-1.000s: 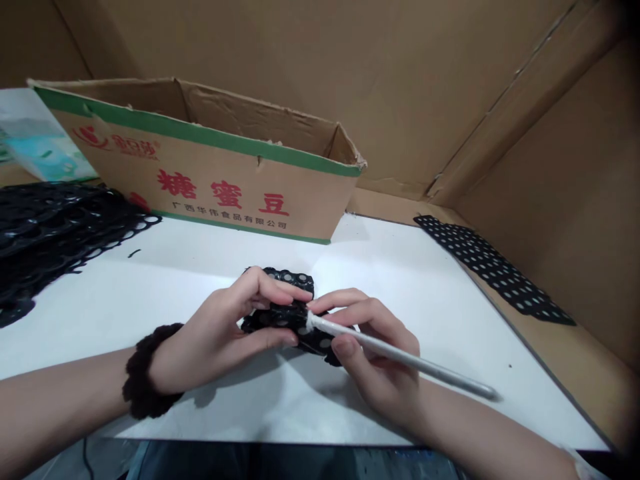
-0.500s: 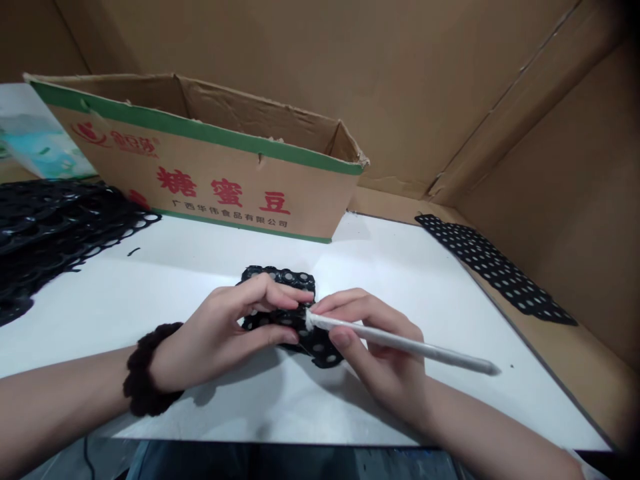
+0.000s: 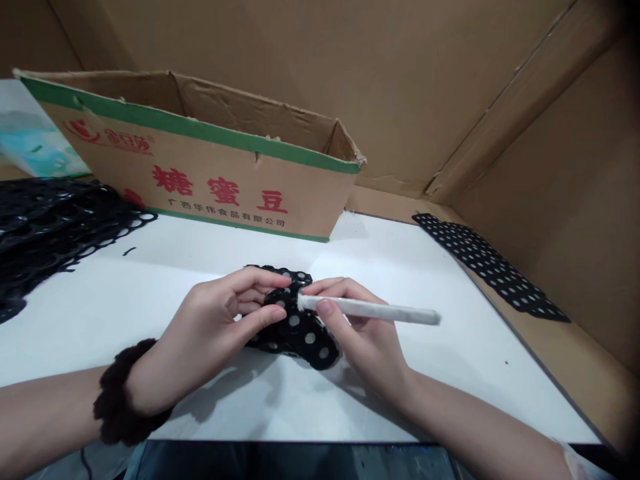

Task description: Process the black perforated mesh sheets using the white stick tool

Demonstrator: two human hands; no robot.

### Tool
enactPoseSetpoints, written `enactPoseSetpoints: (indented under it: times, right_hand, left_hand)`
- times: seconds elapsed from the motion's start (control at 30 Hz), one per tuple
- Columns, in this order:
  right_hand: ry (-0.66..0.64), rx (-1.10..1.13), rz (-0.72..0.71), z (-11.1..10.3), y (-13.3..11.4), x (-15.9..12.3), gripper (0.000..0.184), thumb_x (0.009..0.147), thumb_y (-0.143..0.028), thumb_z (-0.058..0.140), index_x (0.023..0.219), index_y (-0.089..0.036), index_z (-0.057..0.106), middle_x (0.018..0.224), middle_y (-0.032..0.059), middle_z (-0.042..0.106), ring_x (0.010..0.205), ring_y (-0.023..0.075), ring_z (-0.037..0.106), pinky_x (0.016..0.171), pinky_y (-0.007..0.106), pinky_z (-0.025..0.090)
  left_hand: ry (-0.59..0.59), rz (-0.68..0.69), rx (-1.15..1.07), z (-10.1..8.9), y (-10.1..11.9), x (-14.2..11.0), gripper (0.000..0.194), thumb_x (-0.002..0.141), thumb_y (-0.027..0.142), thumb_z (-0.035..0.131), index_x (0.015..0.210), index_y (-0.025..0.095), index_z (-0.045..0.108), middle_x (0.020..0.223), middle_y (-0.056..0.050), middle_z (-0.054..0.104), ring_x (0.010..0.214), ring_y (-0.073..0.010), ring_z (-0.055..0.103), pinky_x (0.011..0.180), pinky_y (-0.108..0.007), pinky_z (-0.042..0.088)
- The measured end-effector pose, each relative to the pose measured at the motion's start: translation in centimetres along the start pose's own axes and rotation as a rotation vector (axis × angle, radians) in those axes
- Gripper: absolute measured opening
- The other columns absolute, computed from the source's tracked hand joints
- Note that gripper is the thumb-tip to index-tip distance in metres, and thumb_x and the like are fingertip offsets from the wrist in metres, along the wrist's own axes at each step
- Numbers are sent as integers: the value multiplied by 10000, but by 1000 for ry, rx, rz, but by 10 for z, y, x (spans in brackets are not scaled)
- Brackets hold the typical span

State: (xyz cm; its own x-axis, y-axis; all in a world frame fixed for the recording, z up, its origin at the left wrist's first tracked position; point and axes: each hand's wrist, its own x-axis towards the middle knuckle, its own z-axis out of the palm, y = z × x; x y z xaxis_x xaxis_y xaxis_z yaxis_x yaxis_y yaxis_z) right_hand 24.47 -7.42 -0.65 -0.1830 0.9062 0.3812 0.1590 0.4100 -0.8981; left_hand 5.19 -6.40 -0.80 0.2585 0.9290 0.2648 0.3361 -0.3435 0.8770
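Stick (image 3: 385, 311) turned more level

Head view: the left hand (image 3: 213, 327) pinches the black strip (image 3: 303, 329), between both hands on the table (image 3: 400, 267). The right hand (image 3: 367, 337) grips the stick. More dots show than before; probably the strip is better reachable.

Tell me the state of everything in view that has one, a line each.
Left hand: curled, gripping the dotted black pieces.
Right hand: closed on the white stick.
White stick: held, tip at the dotted pieces.
Dotted black pieces: overlapping.
Cardboard box: upright, open-topped.
Dotted strip at right: lying spread out.
Dark wristband: worn.
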Motion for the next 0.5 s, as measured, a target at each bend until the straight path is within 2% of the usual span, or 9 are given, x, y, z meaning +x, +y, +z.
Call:
enactPoseSetpoints:
  times: [0.17,0.37,0.5]
  right_hand:
    - [-32,-19,-6,-1,1,2,86,858,-227,580,789,-193,620,879,35,672,859,151,632,785,295,515]
    - [-46,-21,-64,0,-3,-1,72,852,-213,587,801,-191,633,897,44,677,842,146,639,753,286,520]
    - [-47,-15,-131,-2,-8,-2,66,838,-195,599,803,-186,654,878,56,689,823,155,653,751,299,537]
  left_hand:
    - [-74,0,30,-2,-5,-1,303,813,341,631,1092,225,607,927,-28,691,726,-144,662,606,-202,564]
    - [-22,165,304,-8,0,-4,150,842,318,592,976,281,647,834,12,624,718,-131,590,646,-215,504]
    - [-6,209,315,-9,5,-3,88,843,293,589,913,283,643,881,10,591,801,-138,571,646,-211,469]
